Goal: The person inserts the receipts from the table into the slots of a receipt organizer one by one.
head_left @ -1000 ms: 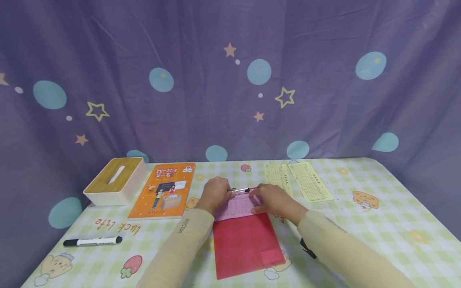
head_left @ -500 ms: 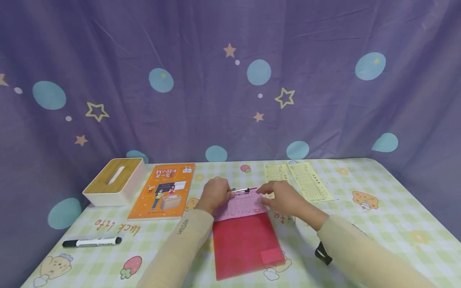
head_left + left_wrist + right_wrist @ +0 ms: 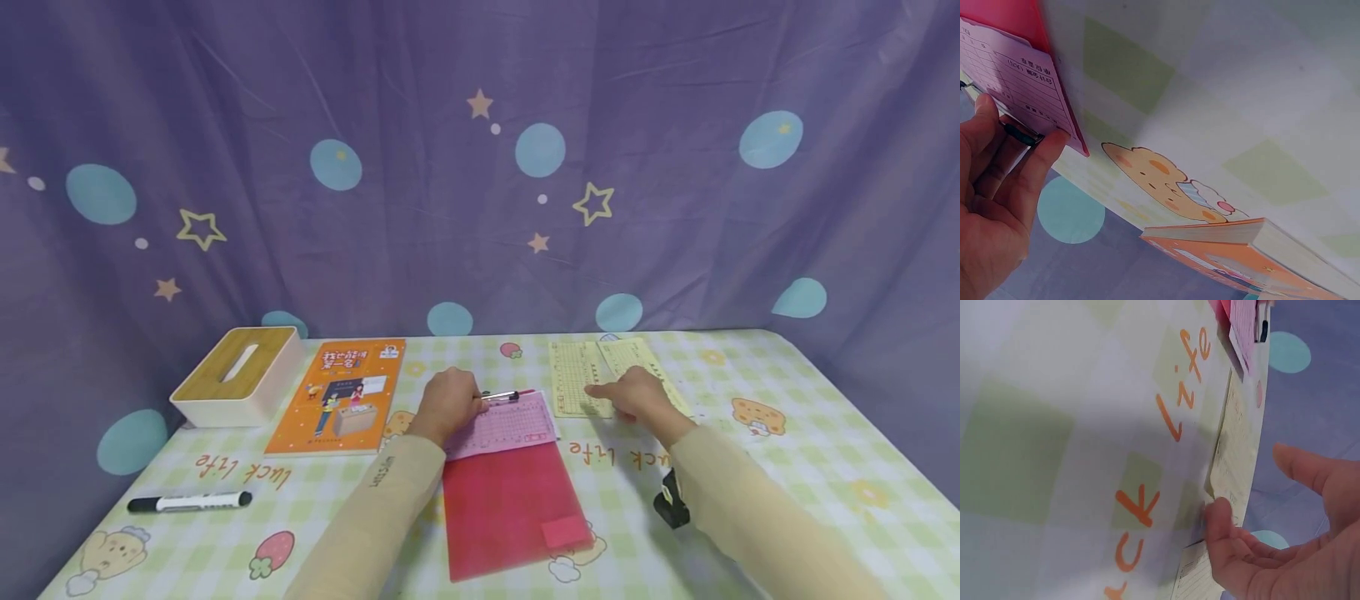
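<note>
A red clipboard [image 3: 510, 508] lies in the middle of the table, with a pink printed form [image 3: 517, 421] across its far end. My left hand [image 3: 447, 404] holds the clip [image 3: 501, 397] at that end; in the left wrist view, thumb and fingers close around the clip's metal and black parts [image 3: 1019, 133]. My right hand [image 3: 637, 396] hovers over two yellow printed forms, the nearer-left form [image 3: 576, 379] and the right-hand form [image 3: 630, 357], partly hiding the latter. In the right wrist view its thumb and fingers are apart, a fingertip by the yellow paper's edge [image 3: 1229, 450].
An orange book [image 3: 345, 400] lies left of the clipboard, beside a tissue box [image 3: 240, 375] with a wooden lid. Near the left edge is a black-and-white marker [image 3: 191, 502]. A purple curtain [image 3: 450, 208] hangs behind the checked tablecloth [image 3: 787, 483].
My right hand has left the pink form and moved right to the yellow forms. The left hand stays at the clip, and the clipboard has hardly moved.
</note>
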Demonstrator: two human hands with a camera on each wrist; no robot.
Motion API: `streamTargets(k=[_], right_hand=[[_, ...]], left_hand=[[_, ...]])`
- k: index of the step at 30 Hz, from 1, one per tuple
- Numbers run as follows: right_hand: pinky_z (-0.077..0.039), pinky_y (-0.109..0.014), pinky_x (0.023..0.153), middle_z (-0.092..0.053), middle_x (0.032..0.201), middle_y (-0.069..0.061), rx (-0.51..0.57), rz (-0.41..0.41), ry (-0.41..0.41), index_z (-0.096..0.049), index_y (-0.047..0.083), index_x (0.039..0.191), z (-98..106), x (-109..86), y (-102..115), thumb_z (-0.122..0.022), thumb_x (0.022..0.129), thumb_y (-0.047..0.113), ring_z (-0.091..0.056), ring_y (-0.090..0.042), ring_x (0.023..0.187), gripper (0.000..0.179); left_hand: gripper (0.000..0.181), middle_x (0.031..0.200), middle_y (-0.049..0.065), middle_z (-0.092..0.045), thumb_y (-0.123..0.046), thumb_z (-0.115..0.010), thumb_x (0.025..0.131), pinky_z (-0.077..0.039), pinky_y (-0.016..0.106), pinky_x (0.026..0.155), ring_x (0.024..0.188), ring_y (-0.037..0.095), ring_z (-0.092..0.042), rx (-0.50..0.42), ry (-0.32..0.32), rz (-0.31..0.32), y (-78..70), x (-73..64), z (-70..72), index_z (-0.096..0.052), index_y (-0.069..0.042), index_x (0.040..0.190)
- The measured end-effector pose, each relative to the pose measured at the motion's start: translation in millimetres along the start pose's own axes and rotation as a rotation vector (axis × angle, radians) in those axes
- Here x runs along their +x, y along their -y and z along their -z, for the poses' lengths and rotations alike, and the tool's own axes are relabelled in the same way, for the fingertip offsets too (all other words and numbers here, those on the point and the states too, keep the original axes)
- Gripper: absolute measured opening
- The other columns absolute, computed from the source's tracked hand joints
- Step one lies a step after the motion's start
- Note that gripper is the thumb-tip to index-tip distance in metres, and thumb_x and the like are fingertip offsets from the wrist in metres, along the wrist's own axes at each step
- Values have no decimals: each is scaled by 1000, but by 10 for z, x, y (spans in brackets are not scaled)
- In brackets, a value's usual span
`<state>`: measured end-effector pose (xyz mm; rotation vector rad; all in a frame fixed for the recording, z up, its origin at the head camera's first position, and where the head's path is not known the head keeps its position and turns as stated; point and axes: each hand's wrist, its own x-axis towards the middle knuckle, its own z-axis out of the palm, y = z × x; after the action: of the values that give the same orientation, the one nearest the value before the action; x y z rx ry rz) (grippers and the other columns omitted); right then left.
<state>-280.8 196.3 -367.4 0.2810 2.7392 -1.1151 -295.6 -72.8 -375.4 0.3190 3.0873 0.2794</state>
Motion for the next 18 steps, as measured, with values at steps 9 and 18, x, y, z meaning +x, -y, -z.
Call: streamTargets(k=[9, 18], right_hand=[[-34, -24, 49, -36, 47, 4, -144, -14, -40, -42, 14, 59, -83, 12, 62, -80, 85, 40, -36, -9, 43, 54], [-39, -32, 60, -48, 67, -6, -190, 34, -132, -57, 1, 74, -170, -21, 28, -89, 76, 36, -46, -21, 64, 47]], left_hand=[[18, 78, 0, -69, -26, -80, 90, -52, 30, 75, 71, 14, -56, 2, -7, 0, -1, -10, 3, -81, -8, 94], [19, 78, 0, -70, -27, -79, 90, -52, 31, 76, 71, 14, -57, 7, -2, -14, 13, -9, -5, -82, -9, 94]])
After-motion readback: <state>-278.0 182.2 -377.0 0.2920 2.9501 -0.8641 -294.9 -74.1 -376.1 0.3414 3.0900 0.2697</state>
